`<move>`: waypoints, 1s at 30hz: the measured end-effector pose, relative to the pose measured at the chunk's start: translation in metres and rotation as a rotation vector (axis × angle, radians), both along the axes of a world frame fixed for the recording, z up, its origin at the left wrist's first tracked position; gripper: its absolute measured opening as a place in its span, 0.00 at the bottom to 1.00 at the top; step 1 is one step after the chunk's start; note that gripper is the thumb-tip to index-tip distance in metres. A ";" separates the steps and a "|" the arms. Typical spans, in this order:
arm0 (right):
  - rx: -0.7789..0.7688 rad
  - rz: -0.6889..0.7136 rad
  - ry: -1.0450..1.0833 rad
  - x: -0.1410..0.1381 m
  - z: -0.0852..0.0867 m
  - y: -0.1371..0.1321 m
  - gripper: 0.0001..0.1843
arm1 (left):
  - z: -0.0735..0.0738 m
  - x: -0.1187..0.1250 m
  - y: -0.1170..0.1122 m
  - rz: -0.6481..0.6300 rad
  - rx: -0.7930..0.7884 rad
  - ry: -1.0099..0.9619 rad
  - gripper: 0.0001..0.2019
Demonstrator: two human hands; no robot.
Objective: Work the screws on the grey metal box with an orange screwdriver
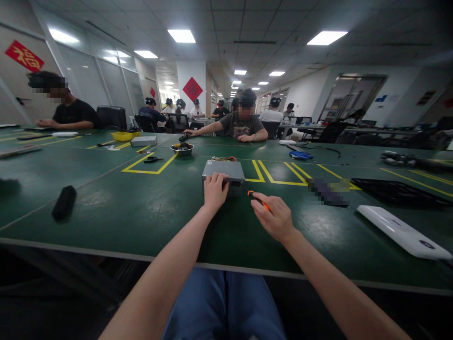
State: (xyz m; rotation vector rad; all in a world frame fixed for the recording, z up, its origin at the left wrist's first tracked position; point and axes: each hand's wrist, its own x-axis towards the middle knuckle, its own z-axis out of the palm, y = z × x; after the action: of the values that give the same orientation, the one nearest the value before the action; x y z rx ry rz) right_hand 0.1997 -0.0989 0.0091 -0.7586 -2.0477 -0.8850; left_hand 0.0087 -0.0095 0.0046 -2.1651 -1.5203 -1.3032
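Observation:
A grey metal computer power supply unit (222, 169) sits on the green table, its bundle of coloured cables (226, 158) showing at the far edge. My left hand (215, 190) grips its near side, fingers over the top edge and thumb by the dark socket. In my right hand (273, 215) is a screwdriver (260, 200) with an orange and black handle. Its thin shaft points up and left at the unit's right corner; whether the tip touches a screw is too small to tell.
Across the table a person (244, 118) reaches toward a metal bowl (182, 149). A black case (64, 203) lies to the left. On the right are a white device (403, 231), a black mesh panel (399, 191) and blue gloves (300, 155). Yellow tape marks the surface.

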 end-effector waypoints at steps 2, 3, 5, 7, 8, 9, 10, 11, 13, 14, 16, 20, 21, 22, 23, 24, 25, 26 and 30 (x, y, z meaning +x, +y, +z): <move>-0.020 0.015 -0.093 -0.004 0.000 -0.002 0.11 | 0.000 0.000 0.000 -0.005 0.003 0.001 0.09; -0.037 0.024 -0.121 -0.007 0.000 -0.003 0.11 | 0.000 0.000 0.000 -0.005 0.003 0.000 0.09; -0.070 0.034 -0.153 -0.011 0.000 -0.007 0.11 | 0.000 0.000 0.000 -0.005 0.000 0.000 0.09; -0.094 0.031 -0.171 -0.013 0.001 -0.009 0.14 | 0.000 0.000 0.000 -0.006 -0.002 0.000 0.09; -0.098 0.031 -0.178 -0.013 0.001 -0.010 0.17 | 0.000 0.000 0.000 -0.007 -0.001 -0.001 0.09; -0.093 0.033 -0.183 -0.013 0.002 -0.010 0.18 | 0.000 0.000 0.000 -0.008 0.003 0.000 0.09; -0.078 0.036 -0.181 -0.013 0.002 -0.009 0.19 | -0.001 0.000 0.000 -0.008 0.007 0.000 0.09; -0.054 0.041 -0.172 -0.013 0.002 -0.008 0.19 | -0.001 0.000 0.000 -0.006 0.012 -0.001 0.09; -0.005 0.045 -0.129 -0.012 0.001 -0.005 0.16 | -0.001 0.000 0.001 -0.003 0.018 -0.003 0.09; 0.009 0.042 -0.096 -0.011 0.001 -0.004 0.14 | -0.001 0.000 0.001 -0.001 0.019 -0.003 0.09; -0.007 0.038 -0.038 -0.011 0.001 -0.003 0.10 | -0.001 0.000 0.002 -0.003 0.017 0.001 0.09; -0.145 0.070 -0.045 -0.011 0.001 -0.007 0.14 | -0.001 0.000 0.002 -0.001 0.017 0.005 0.10; -0.167 0.083 -0.054 -0.012 0.002 -0.008 0.15 | -0.001 0.000 0.002 -0.001 0.019 0.004 0.09; -0.172 0.091 -0.056 -0.013 0.002 -0.009 0.16 | -0.001 0.000 0.002 -0.001 0.022 0.004 0.09; -0.162 0.093 -0.054 -0.013 0.002 -0.009 0.17 | -0.001 0.000 0.002 -0.002 0.023 0.005 0.09; -0.139 0.093 -0.050 -0.014 0.002 -0.008 0.17 | -0.001 0.000 0.002 -0.003 0.022 0.006 0.09; -0.112 0.095 -0.044 -0.015 0.002 -0.007 0.16 | -0.001 0.000 0.001 -0.004 0.019 0.007 0.09; -0.090 0.104 -0.034 -0.015 0.001 -0.005 0.16 | -0.001 0.000 0.001 -0.004 0.014 0.009 0.10; -0.121 0.200 0.057 -0.014 -0.005 0.001 0.17 | -0.001 0.000 0.000 -0.001 -0.002 0.010 0.10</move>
State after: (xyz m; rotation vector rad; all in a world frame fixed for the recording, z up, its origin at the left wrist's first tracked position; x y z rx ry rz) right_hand 0.1862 -0.0980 0.0044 -0.6221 -2.0978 -0.6250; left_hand 0.0087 -0.0092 0.0038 -2.1705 -1.5172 -1.2894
